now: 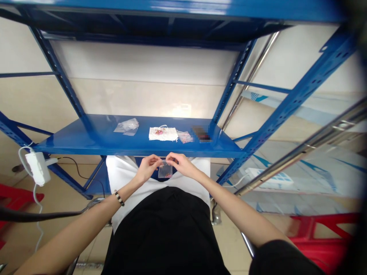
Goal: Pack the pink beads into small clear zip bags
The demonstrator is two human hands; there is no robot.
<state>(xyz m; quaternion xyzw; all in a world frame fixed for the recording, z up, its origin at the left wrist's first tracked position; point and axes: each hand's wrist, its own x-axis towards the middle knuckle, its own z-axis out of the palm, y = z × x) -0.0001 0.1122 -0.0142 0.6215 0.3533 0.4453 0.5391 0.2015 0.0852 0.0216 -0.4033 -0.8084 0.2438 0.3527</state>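
Between my two hands hangs a small clear plastic bag (165, 171) with a few pinkish bits at its bottom. My left hand (149, 166) pinches the bag's top edge on one side, and my right hand (179, 163) pinches the other. Both are just in front of the blue shelf's edge, above my lap. On the shelf (94, 143) lies a white cloth pouch (169, 134) with pink and red beads (159, 131) on it. Beside it is another clear bag (185, 136) with reddish contents. Farther left sits a pile of clear plastic bags (127, 126).
A blurred dark item (202, 133) lies at the shelf's right. Blue posts (301, 91) frame both sides, with an upper shelf (172, 9) overhead. A white power strip (38, 168) hangs at the left. Red stools (321, 236) stand on either side.
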